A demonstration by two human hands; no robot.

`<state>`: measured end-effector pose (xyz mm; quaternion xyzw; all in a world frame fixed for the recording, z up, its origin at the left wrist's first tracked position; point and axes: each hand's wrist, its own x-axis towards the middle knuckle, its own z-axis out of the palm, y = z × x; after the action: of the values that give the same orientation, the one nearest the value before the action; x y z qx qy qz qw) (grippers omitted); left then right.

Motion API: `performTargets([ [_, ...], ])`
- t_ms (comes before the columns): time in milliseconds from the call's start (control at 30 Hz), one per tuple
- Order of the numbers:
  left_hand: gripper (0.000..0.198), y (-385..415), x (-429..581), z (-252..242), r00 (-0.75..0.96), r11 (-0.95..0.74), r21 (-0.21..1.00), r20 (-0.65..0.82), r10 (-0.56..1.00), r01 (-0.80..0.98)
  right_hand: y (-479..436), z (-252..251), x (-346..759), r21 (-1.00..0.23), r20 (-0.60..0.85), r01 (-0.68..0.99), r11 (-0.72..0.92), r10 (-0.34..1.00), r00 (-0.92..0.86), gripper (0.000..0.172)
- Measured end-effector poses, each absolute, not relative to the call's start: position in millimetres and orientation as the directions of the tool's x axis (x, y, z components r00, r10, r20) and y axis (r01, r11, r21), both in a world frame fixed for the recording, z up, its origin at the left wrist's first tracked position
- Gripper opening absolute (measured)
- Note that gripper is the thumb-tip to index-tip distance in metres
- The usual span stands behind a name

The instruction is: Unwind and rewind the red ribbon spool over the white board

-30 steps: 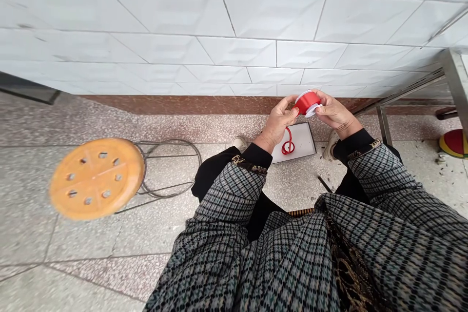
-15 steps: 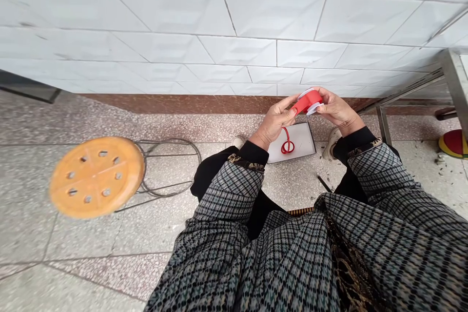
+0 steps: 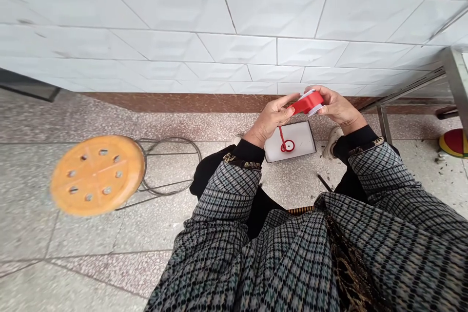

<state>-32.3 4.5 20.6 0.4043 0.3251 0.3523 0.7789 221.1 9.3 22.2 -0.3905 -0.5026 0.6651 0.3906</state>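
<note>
Red ribbon spool gripped between the half-open left hand and curled right hand.

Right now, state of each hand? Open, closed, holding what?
Left hand: closed, holding the left edge of the spool of red ribbon.
Right hand: closed, gripping the same spool from its right side.

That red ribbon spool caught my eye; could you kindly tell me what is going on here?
A seated person holds the red ribbon spool between the left hand and right hand. Below them, a small red ribbon loop lies on a white card on the floor. An orange perforated stool stands to the left.
</note>
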Motion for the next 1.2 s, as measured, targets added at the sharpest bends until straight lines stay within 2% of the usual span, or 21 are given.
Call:
performTargets([
  [300,0.054,4,-16,14,0.614,0.441,0.805,-0.124,0.78,-0.397,-3,4,195,-0.928,-0.13,-0.277,-0.249,0.913,-0.386,0.09],
  [367,0.055,7,-19,19,0.629,0.445,0.813,-0.128,0.767,-0.376,-2,12,196,-0.946,-0.131,-0.221,-0.237,0.903,-0.409,0.083],
  [433,0.056,9,-23,25,0.655,0.452,0.829,-0.143,0.742,-0.331,0,27,200,-0.975,-0.137,-0.097,-0.2,0.884,-0.447,0.073],
  [533,0.057,5,-24,35,0.676,0.439,0.853,-0.149,0.722,-0.282,-2,54,207,-0.988,-0.084,0.152,-0.018,0.892,-0.444,0.065],
  [667,0.056,-11,-18,57,0.662,0.387,0.874,-0.105,0.742,-0.294,-15,91,211,-0.885,0.024,0.407,0.226,0.895,-0.446,0.057],
  [833,0.038,-19,-13,123,0.654,0.26,0.927,-0.021,0.756,-0.269,-27,152,215,-0.812,0.157,0.439,0.386,0.867,-0.472,0.054],
  [967,0.023,-15,-12,200,0.624,0.137,0.96,0.047,0.78,-0.244,-34,222,215,-0.686,0.38,0.416,0.597,0.782,-0.494,0.068],
  [1033,0.02,-15,-11,232,0.615,0.109,0.964,0.066,0.786,-0.243,-41,252,214,-0.621,0.436,0.426,0.658,0.742,-0.509,0.067],
  [1100,0.02,-16,-11,253,0.607,0.1,0.963,0.076,0.791,-0.251,-47,271,213,-0.56,0.48,0.441,0.701,0.709,-0.517,0.061],
  [1200,0.021,-16,-11,258,0.61,0.109,0.959,0.077,0.788,-0.262,-49,273,210,-0.501,0.533,0.444,0.742,0.67,-0.517,0.056],
])
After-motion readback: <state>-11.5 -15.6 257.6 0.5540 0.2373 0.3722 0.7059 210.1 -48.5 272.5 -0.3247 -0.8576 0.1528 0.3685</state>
